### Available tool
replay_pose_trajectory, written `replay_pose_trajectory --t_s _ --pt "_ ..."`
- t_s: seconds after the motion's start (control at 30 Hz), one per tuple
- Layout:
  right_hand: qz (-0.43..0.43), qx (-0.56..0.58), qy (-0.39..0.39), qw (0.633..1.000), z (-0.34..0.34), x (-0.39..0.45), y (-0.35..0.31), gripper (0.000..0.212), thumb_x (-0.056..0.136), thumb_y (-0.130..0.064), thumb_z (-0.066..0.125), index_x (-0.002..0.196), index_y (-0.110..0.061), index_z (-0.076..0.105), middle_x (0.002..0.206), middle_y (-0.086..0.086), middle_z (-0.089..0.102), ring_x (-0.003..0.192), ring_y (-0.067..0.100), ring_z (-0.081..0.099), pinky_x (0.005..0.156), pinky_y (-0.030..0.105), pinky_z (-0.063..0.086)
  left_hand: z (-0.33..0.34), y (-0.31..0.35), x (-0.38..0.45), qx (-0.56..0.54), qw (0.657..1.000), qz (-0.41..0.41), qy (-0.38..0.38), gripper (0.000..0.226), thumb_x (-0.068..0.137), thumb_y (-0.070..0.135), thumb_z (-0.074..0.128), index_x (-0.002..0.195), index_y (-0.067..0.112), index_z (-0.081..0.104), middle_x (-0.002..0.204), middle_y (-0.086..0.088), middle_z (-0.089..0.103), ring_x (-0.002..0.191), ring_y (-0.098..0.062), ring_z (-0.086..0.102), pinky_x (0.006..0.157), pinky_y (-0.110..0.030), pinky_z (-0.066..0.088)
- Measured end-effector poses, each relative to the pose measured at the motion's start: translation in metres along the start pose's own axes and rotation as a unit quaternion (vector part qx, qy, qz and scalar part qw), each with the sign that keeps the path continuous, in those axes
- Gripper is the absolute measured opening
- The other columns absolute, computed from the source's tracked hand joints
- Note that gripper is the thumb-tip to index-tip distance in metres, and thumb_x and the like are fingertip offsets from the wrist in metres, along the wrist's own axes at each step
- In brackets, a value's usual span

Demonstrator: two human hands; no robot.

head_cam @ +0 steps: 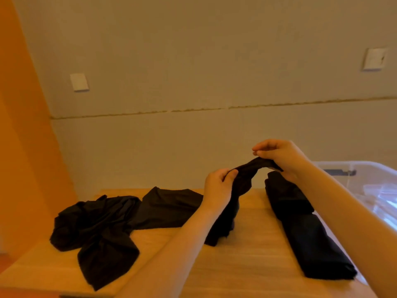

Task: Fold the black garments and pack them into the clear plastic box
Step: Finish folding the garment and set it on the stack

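Both hands hold one black garment above the wooden table. My left hand grips its upper edge, and my right hand pinches the same edge a little higher and to the right. The cloth hangs down from them and its lower end rests bunched on the table. A row of folded black garments lies under my right forearm. Unfolded black garments sprawl in a crumpled pile at the left. The clear plastic box stands at the right edge.
A pale wall rises right behind the table, with a white switch plate at the left and another at the upper right. An orange wall borders the left side. Something pale and crinkled lies inside the box.
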State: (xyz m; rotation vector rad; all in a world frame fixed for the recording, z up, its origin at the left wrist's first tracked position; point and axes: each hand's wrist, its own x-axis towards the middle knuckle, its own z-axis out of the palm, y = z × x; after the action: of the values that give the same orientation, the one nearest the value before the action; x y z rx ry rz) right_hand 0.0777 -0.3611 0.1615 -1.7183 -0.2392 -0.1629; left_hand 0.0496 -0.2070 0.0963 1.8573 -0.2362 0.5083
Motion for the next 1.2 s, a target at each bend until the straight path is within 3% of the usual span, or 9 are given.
replay_pose_trajectory --t_s 0.23,0.37,0.47,0.53,0.67,0.77,0.9,1.03,1.2 --pt "0.076 0.250 -0.002 0.965 -0.001 -0.004 -0.010 0.017 0.093 -0.002 0.047 0.091 -0.011 0.061 0.092 0.005 0.061 0.085 0.013 0.059 0.063 0.016 0.053 -0.017 0.028 0.010 0.043 0.991 0.086 0.091 0.027 0.098 0.018 0.044 0.078 0.011 0.061 0.069 0.003 0.054 0.062 -0.004 0.048 0.058 -0.013 0.038" --pt "-0.055 0.118 -0.075 0.989 -0.004 -0.015 -0.017 0.024 0.087 -0.007 0.058 0.107 -0.019 0.062 0.104 0.001 0.064 0.099 0.010 0.061 0.085 0.024 0.049 -0.021 0.040 0.023 -0.025 0.997 0.004 0.074 0.038 0.100 0.026 0.039 0.091 -0.001 0.064 0.083 -0.018 0.062 0.073 -0.019 0.055 0.064 -0.026 0.042" --pt "-0.133 -0.136 -0.124 0.974 0.000 -0.017 -0.019 0.040 0.075 -0.008 0.072 0.108 -0.028 0.062 0.102 -0.009 0.063 0.095 0.001 0.059 0.078 0.016 0.045 -0.027 0.046 0.024 -0.038 0.999 0.002 0.003 0.038 0.096 0.035 0.047 0.084 0.002 0.062 0.071 -0.010 0.058 0.066 -0.019 0.054 0.061 -0.031 0.041" --pt "-0.172 -0.231 -0.101 0.952 0.001 -0.017 -0.023 0.020 0.077 -0.010 0.071 0.089 -0.025 0.066 0.086 -0.009 0.064 0.080 0.001 0.058 0.069 0.012 0.041 -0.037 0.047 0.024 0.004 0.997 0.022 -0.071 0.023 0.087 0.034 0.064 0.080 0.012 0.060 0.069 0.000 0.058 0.064 -0.014 0.057 0.060 -0.027 0.044" --pt "-0.115 -0.241 -0.145 0.953 -0.016 -0.014 -0.032 0.019 0.088 -0.010 0.058 0.071 -0.015 0.064 0.065 -0.005 0.059 0.062 0.001 0.055 0.060 0.010 0.040 -0.067 0.047 0.028 0.097 0.968 -0.024 -0.230 0.012 0.081 0.024 0.072 0.086 0.019 0.062 0.083 -0.002 0.066 0.079 -0.015 0.066 0.075 -0.028 0.054" --pt "-0.056 -0.192 -0.246 0.948 -0.030 -0.012 -0.034 0.023 0.092 -0.011 0.050 0.072 -0.007 0.059 0.061 -0.002 0.057 0.059 0.007 0.055 0.060 0.017 0.045 -0.093 0.041 0.029 0.017 0.941 -0.087 -0.326 0.009 0.089 0.021 0.060 0.089 0.012 0.062 0.081 0.001 0.061 0.077 -0.011 0.061 0.068 -0.019 0.048" --pt "-0.025 -0.082 -0.198 0.976 -0.049 -0.004 -0.035 0.021 0.088 -0.022 0.050 0.073 -0.008 0.058 0.059 -0.005 0.060 0.058 0.008 0.056 0.055 0.017 0.045 -0.115 0.026 0.027 -0.102 0.941 -0.150 -0.287 0.017 0.093 0.019 0.052 0.094 0.011 0.066 0.088 -0.001 0.068 0.080 -0.011 0.065 0.075 -0.023 0.050" --pt "-0.019 -0.090 -0.129 0.987 -0.065 0.006 -0.031 0.022 0.088 -0.027 0.051 0.083 -0.008 0.060 0.076 0.005 0.060 0.070 0.017 0.056 0.064 0.025 0.043 -0.122 0.020 0.027 -0.054 0.971 -0.138 -0.186 0.031 0.094 0.038 0.047 0.090 0.015 0.068 0.083 -0.001 0.070 0.077 -0.014 0.066 0.070 -0.024 0.051" --pt "-0.038 -0.133 -0.073 0.988 -0.077 0.015 -0.027 0.023 0.095 -0.023 0.045 0.089 -0.008 0.061 0.086 0.010 0.059 0.081 0.023 0.056 0.071 0.029 0.045 -0.145 0.023 0.030 0.052 0.968 -0.073 -0.233 0.059 0.045 0.072 0.074 0.075 0.021 0.069 0.069 0.006 0.067 0.066 -0.008 0.066 0.061 -0.017 0.050"
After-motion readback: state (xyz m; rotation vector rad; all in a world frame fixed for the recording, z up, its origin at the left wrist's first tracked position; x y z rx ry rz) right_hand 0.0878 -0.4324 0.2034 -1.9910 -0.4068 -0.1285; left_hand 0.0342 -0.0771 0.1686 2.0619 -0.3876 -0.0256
